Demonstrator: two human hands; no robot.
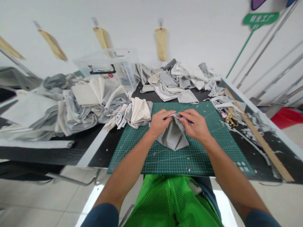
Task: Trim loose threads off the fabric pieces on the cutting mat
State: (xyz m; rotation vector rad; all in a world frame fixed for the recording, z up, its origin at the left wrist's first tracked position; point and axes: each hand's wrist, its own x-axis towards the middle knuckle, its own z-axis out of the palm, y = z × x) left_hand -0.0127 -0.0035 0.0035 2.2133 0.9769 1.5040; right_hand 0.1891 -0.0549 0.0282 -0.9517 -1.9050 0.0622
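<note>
A piece of grey fabric (174, 135) hangs from my two hands, its lower part resting over the green cutting mat (139, 157). My left hand (161, 122) pinches the cloth's upper edge with thumb and fingers. Close beside it, my right hand (195, 124) grips the same edge from the other side. Something dark and thin shows at the fingers of each hand, too small to make out. Folded cream and grey cloth (140, 112) lies on the mat's left corner, near my left hand.
Heaped fabric (78, 104) covers the table's left side, with a clear plastic box (106, 67) behind. More grey scraps (170, 82) lie at the back. At right are gold-handled scissors (231, 120), a wooden ruler (262, 138) and shreds. A red bucket (287, 118) stands beyond the table.
</note>
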